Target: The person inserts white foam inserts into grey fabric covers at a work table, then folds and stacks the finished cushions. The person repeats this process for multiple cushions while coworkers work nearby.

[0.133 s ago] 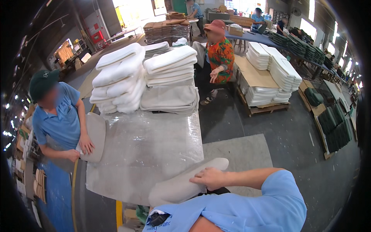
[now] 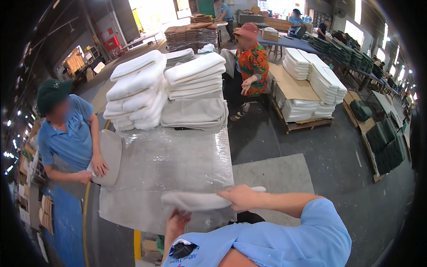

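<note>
A long, pale grey fabric cushion (image 2: 193, 201) is held above the near edge of the plastic-covered table, its left part blurred by motion. My right hand (image 2: 240, 197) grips it near its right end, fingers closed around the fabric. My left hand (image 2: 179, 220) is just below the cushion's left part, fingers loosely bent and apart; touching or not is hard to tell. At the table's left side, a co-worker in a blue shirt (image 2: 71, 129) has both hands on another grey cushion piece (image 2: 106, 158).
The table (image 2: 178, 151) carries stacks of white padding (image 2: 135, 89) and folded grey pieces (image 2: 193, 113) at its far end. Beyond its far right corner stands a person in a patterned top (image 2: 253, 66). A pallet of white pads (image 2: 307, 84) is farther right.
The grey cushion has swung away from my body and lies more level across, its left end raised. My left hand has come into sight below it; my right hand has shifted slightly.
</note>
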A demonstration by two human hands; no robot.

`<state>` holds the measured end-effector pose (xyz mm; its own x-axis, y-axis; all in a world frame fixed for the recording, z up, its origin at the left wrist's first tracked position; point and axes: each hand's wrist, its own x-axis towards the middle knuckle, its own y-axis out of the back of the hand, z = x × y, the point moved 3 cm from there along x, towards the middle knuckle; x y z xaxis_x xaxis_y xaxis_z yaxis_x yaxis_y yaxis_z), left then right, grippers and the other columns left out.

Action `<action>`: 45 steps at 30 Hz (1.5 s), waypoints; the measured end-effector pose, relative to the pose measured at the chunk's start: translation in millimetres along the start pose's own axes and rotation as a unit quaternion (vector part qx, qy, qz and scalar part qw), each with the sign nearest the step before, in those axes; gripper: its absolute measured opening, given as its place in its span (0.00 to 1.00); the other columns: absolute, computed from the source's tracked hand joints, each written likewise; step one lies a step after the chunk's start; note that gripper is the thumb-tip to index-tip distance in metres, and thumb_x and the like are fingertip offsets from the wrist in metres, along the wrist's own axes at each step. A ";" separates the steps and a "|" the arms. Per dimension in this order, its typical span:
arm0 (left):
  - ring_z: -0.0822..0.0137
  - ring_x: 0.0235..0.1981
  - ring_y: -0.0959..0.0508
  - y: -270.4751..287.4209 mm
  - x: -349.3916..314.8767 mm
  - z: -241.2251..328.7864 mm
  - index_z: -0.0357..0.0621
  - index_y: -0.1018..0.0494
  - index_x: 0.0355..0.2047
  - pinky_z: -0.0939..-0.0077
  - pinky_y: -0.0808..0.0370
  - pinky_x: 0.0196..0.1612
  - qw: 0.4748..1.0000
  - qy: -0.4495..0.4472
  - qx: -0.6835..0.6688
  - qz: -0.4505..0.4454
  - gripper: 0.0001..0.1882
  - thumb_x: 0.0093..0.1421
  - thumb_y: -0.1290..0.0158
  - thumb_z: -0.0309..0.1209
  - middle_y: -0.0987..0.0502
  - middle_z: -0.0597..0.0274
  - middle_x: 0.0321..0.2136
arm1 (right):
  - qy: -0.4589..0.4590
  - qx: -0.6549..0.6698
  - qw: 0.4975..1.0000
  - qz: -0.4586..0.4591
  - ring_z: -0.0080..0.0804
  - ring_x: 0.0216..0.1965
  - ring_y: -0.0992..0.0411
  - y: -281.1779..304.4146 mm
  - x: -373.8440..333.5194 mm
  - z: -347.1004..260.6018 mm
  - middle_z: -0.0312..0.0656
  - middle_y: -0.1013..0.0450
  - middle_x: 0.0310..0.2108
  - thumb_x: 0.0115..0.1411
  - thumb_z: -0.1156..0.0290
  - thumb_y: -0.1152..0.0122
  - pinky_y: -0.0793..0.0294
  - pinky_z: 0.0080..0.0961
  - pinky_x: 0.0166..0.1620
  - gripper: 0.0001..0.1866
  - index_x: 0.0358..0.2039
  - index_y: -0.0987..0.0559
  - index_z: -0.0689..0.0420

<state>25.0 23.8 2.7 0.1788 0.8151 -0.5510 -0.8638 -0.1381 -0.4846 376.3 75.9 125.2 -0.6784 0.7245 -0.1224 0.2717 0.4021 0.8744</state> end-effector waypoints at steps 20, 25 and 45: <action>0.65 0.50 0.20 -204.7 28.6 143.5 0.37 0.28 0.60 0.69 0.23 0.54 0.897 -0.198 0.395 -0.027 0.33 0.51 0.38 0.15 0.19 0.58 0.50 | -0.124 0.483 0.779 0.380 0.40 0.49 0.21 -44.5 17.5 3.3 0.48 0.20 0.48 0.65 0.66 0.32 0.22 0.38 0.53 0.27 0.62 0.27 0.57; 0.67 0.50 0.20 -183.9 8.4 142.0 0.38 0.27 0.60 0.71 0.23 0.54 0.870 -0.143 0.466 -0.072 0.35 0.49 0.37 0.15 0.19 0.60 0.50 | -0.273 0.607 0.596 0.449 0.21 0.39 0.28 -80.0 -5.0 81.3 0.30 0.25 0.36 0.67 0.63 0.32 0.29 0.24 0.41 0.15 0.49 0.24 0.55; 0.61 0.59 0.24 -211.3 17.9 57.3 0.37 0.37 0.69 0.65 0.27 0.62 0.818 -0.001 0.547 -0.181 0.41 0.55 0.36 0.20 0.24 0.54 0.58 | -0.322 0.787 0.371 0.372 0.22 0.41 0.31 -186.7 -46.1 67.8 0.32 0.24 0.42 0.67 0.58 0.31 0.28 0.29 0.43 0.13 0.45 0.21 0.50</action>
<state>183.7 99.8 134.1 0.5158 0.6927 -0.5041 -0.6595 0.6966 0.2824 403.2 5.4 -64.3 0.1516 0.7423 -0.6527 0.6265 -0.5829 -0.5174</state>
